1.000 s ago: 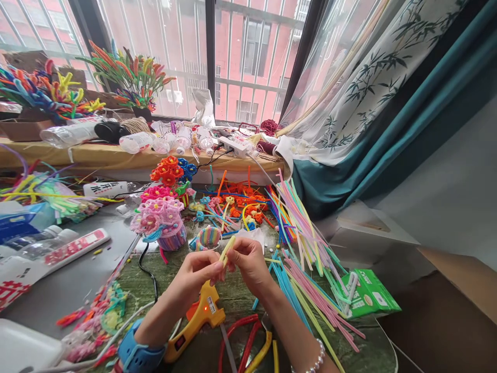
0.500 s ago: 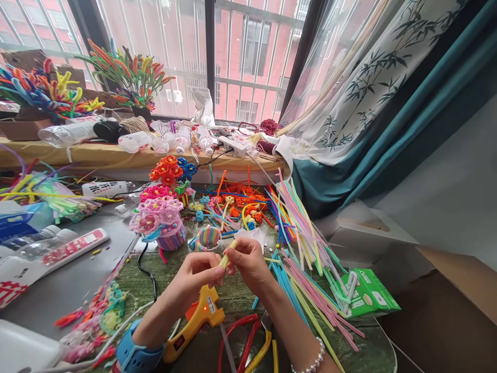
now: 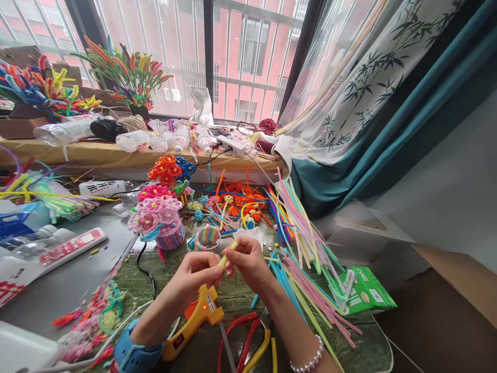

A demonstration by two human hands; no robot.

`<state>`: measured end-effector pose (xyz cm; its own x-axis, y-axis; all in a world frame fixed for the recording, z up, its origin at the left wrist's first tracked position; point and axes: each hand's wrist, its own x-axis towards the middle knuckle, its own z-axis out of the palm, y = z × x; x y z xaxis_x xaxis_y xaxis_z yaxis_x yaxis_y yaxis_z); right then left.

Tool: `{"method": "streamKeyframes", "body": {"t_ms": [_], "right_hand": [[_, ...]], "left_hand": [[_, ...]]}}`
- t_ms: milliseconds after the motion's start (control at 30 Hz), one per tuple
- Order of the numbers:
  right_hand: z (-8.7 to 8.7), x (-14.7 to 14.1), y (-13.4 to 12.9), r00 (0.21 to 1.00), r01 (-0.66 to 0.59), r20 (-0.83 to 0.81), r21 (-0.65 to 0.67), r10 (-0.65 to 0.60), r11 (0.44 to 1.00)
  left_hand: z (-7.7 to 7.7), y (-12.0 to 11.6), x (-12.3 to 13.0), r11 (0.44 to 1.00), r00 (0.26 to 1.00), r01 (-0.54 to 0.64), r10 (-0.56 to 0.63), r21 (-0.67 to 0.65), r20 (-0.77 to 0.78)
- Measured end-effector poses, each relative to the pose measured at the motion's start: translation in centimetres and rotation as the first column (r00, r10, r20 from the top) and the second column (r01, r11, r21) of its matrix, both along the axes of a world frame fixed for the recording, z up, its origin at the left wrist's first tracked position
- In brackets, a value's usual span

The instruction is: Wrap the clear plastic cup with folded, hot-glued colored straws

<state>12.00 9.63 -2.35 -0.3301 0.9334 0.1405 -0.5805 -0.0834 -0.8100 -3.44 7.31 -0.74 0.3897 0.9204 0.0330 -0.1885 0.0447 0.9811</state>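
Between my two hands is a short bundle of pale yellow pipe cleaners (image 3: 228, 255), tilted up to the right. The fingertips of my left hand (image 3: 201, 270) pinch its lower end. My right hand (image 3: 245, 259) pinches the upper end with thumb and fingers. Below the hands lies a yellow hot glue gun (image 3: 194, 326), its small light glowing. Pliers with red handles (image 3: 248, 342) and a yellow-handled tool (image 3: 264, 347) lie beside it. Just beyond my hands stands a small striped pastel ring (image 3: 207, 236).
Pipe cleaners (image 3: 310, 290) in pink, blue and yellow lie on the right, by a green packet (image 3: 368, 292). Pots of pipe-cleaner flowers (image 3: 157, 215) stand left of centre. Orange flower pieces (image 3: 244, 194) are scattered behind. A black cable (image 3: 145, 269) runs at left.
Both hands keep their pinch on the pale yellow bundle, with only slight finger movement. The view has shifted very slightly.
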Motion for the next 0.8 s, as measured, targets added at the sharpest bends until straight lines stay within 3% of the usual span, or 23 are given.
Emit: {"method": "streamKeyframes", "body": {"t_ms": [333, 667, 800], "right_hand": [[0.33, 0.36, -0.04, 1.0, -0.007, 0.003, -0.007, 0.007, 1.0], [0.19, 0.25, -0.09, 0.999, 0.027, 0.029, 0.004, -0.027, 1.0], [0.43, 0.53, 0.02, 0.994, 0.102, 0.047, 0.009, -0.102, 0.995]], "left_hand": [[0.13, 0.0, 0.21, 0.997, 0.998, 0.069, -0.069, 0.029, -0.002], [0.11, -0.2, 0.21, 1.0, 0.999, 0.028, -0.028, -0.004, -0.025], [0.65, -0.19, 0.15, 0.998, 0.988, -0.025, 0.033, 0.055, -0.153]]}}
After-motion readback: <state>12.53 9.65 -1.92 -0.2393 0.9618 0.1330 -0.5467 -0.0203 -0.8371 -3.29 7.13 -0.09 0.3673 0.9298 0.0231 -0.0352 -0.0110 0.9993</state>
